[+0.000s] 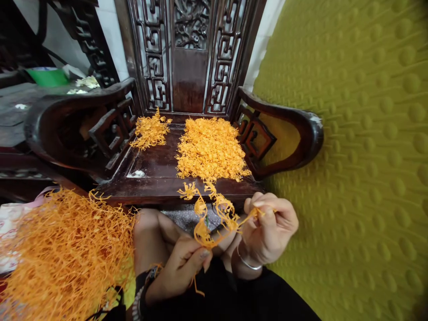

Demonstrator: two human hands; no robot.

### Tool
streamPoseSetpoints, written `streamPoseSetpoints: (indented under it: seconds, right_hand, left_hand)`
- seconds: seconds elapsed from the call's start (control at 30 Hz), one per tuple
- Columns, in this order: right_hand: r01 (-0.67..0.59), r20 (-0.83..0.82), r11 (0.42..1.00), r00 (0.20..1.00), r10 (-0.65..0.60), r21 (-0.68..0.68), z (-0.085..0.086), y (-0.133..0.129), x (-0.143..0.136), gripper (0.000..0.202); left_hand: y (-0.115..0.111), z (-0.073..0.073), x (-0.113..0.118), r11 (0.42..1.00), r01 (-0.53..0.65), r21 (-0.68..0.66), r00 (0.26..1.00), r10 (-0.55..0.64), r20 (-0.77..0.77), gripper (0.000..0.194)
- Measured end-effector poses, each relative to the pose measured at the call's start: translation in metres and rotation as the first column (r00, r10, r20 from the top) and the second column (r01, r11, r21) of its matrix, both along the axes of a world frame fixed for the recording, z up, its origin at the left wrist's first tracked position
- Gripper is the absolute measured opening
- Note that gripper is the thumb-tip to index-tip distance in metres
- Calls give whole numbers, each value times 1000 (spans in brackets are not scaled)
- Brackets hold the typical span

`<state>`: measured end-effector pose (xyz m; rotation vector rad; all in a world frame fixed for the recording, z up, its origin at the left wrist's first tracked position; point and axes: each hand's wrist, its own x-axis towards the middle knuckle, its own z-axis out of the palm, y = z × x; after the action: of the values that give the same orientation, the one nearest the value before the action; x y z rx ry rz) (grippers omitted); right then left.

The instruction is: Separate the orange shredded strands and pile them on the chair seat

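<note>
An orange, curly plastic-looking strand (203, 229) with small frilled tufts stretches between my two hands above my lap. My left hand (183, 263) pinches it between thumb and fingers, and a thin end hangs below. Higher and to the right, my right hand (269, 227) is closed with thumb against fingers on another part of the same strand. Just beyond them, a thick squarish heap of orange tufted pieces (210, 149) lies on the dark wooden chair seat (157, 167). A smaller orange cluster (151, 130) sits at the seat's back left.
At the lower left rises a large tangled pile of orange strands (70, 249). Curved chair arms (287, 107) flank the seat, with a carved back (189, 80) behind. A yellow-green bumpy sheet (361, 178) covers the right side. A green bowl (48, 76) stands on a dark table at left.
</note>
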<state>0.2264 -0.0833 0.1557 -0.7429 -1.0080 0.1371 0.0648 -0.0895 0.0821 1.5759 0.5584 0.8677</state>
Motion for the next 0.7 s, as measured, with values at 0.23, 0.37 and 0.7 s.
streamPoseSetpoints:
  seconds: [0.23,0.37,0.7]
  right_hand:
    - [-30,11,999,999,31,-42,2,0,-6,13]
    - [118,-47,993,992,-117,11,14,-1,27,22]
    - [573,-74,783,816,-574,242,32,15,53,16]
  left_hand:
    - [1,7,-1,998,62,-20,998,-62,-9,56]
    - [-1,-2,-6,987,134,-93,991,-132,22,56]
    - [2,-45,-13,857,-58,-511,966,178,188,54]
